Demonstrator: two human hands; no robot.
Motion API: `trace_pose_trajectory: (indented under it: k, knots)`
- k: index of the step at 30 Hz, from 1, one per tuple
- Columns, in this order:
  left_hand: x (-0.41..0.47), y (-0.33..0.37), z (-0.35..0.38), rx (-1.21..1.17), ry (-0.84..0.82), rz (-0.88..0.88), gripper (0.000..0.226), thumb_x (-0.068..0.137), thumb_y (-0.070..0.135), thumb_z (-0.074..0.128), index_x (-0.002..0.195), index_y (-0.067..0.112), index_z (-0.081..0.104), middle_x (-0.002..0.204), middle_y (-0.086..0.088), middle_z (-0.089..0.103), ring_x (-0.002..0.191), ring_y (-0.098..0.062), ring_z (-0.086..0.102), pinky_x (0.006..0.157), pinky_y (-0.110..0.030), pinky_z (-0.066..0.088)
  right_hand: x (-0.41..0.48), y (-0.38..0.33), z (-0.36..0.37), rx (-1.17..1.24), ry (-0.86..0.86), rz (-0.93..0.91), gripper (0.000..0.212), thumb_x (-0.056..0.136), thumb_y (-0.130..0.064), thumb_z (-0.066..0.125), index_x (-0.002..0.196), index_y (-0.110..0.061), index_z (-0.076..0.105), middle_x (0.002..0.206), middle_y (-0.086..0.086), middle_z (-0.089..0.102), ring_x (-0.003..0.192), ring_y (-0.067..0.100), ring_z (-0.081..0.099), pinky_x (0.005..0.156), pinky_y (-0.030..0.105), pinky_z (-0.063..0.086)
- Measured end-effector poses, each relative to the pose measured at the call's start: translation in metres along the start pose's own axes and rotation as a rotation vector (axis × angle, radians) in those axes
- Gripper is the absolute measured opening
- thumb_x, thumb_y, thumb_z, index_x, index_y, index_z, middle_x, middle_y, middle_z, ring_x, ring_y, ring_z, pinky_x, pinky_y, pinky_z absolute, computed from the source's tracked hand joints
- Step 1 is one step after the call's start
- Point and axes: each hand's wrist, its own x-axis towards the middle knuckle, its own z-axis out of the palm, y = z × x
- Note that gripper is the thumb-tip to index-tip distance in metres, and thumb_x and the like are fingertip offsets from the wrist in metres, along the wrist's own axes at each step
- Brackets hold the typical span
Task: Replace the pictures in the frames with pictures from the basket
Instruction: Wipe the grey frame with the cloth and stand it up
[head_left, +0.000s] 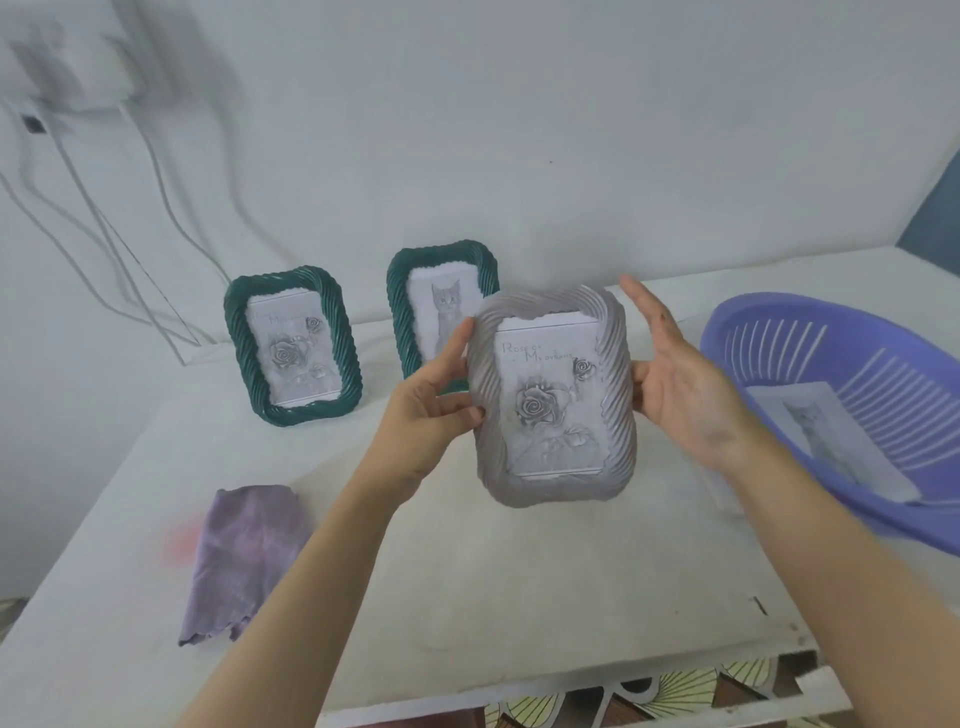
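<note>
Gripping the grey frame (553, 395) by its left edge with the left hand (431, 410), touching its right edge with the open right hand (680, 384).

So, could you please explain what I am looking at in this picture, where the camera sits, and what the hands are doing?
There is no machine here: these are a person's two bare hands, filmed by one wide-angle camera worn on the head, looking forward and down, so the arms enter from below. The left hand pinches the left edge of a grey frame holding a rose picture, lifted above the white table. The right hand is open, its thumb at the frame's right edge. At the back stand a green frame with a rose picture and a green frame with a cat picture. A purple cloth lies on the left. On the right is a purple basket with a loose cat picture inside.
</note>
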Motion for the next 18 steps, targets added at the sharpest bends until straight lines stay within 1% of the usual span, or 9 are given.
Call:
trace_pose_trajectory:
  k: [2,3,5,6,9,12,14,16,18]
  knots:
    - [0.015,0.004,0.004,0.010,0.003,0.009,0.081,0.077,-0.021,0.049,0.128,0.042,0.043,0.103,0.011,0.060,0.083,-0.016,0.057,0.082,-0.026,0.050,0.012,-0.010,-0.010,-0.021,0.002,0.016,0.036,0.095,-0.046,0.025,0.129,-0.052,0.038,0.091,0.003,0.070,0.073,0.019,0.061,0.076,0.033,0.045]
    - [0.023,0.006,0.006,0.017,0.007,0.011,0.082,0.079,-0.024,0.046,0.127,0.043,0.042,0.102,0.011,0.060,0.081,-0.016,0.057,0.082,-0.026,0.050,0.017,-0.016,-0.016,-0.029,-0.004,0.025,0.037,0.095,-0.047,0.024,0.129,-0.051,0.039,0.091,0.003,0.069,0.072,0.019,0.061,0.075,0.033,0.045]
    - [0.040,0.010,0.010,0.025,0.010,0.016,0.084,0.080,-0.025,0.043,0.126,0.046,0.042,0.102,0.011,0.059,0.080,-0.016,0.055,0.080,-0.025,0.050,0.028,-0.026,-0.026,-0.037,-0.024,0.042,0.040,0.093,-0.051,0.024,0.130,-0.048,0.039,0.085,0.003,0.069,0.068,0.018,0.061,0.069,0.029,0.047]
    - [0.049,0.011,0.013,0.030,0.010,0.018,0.084,0.080,-0.024,0.043,0.126,0.047,0.042,0.104,0.007,0.057,0.081,-0.017,0.055,0.079,-0.025,0.050,0.034,-0.031,-0.032,-0.032,-0.027,0.054,0.041,0.094,-0.051,0.023,0.131,-0.047,0.040,0.083,0.002,0.069,0.066,0.017,0.060,0.065,0.028,0.047]
    - [0.076,0.013,0.020,0.068,0.032,0.023,0.086,0.080,-0.024,0.043,0.129,0.046,0.038,0.109,0.000,0.051,0.078,-0.013,0.055,0.077,-0.023,0.049,0.052,-0.047,-0.049,0.020,-0.024,0.092,0.042,0.095,-0.050,0.020,0.129,-0.041,0.043,0.079,0.001,0.069,0.062,0.017,0.060,0.062,0.030,0.044]
    - [0.099,0.011,0.028,0.111,0.066,0.019,0.086,0.078,-0.023,0.041,0.132,0.044,0.035,0.107,0.000,0.054,0.069,-0.005,0.054,0.073,-0.017,0.048,0.068,-0.058,-0.067,0.086,-0.048,0.141,0.040,0.092,-0.049,0.027,0.122,-0.037,0.050,0.088,0.009,0.068,0.072,0.026,0.060,0.069,0.035,0.044]
    - [0.113,0.005,0.033,0.128,0.088,0.016,0.087,0.077,-0.023,0.040,0.130,0.046,0.037,0.113,-0.003,0.056,0.070,-0.004,0.055,0.072,-0.016,0.048,0.078,-0.061,-0.080,0.095,-0.041,0.181,0.037,0.090,-0.049,0.031,0.115,-0.036,0.054,0.093,0.012,0.066,0.080,0.028,0.059,0.073,0.039,0.042]
    - [0.123,-0.003,0.038,0.148,0.094,0.021,0.089,0.076,-0.023,0.039,0.128,0.049,0.040,0.119,-0.008,0.056,0.075,-0.008,0.057,0.073,-0.020,0.048,0.087,-0.061,-0.090,0.086,-0.018,0.204,0.036,0.091,-0.049,0.030,0.108,-0.034,0.057,0.091,0.008,0.067,0.079,0.026,0.059,0.073,0.038,0.041]
    - [0.131,-0.012,0.045,0.185,0.098,0.022,0.088,0.076,-0.021,0.039,0.130,0.048,0.039,0.115,-0.002,0.057,0.079,-0.013,0.056,0.074,-0.021,0.048,0.096,-0.061,-0.097,0.074,0.013,0.229,0.038,0.092,-0.049,0.027,0.105,-0.033,0.059,0.083,0.006,0.069,0.070,0.023,0.060,0.068,0.035,0.041]
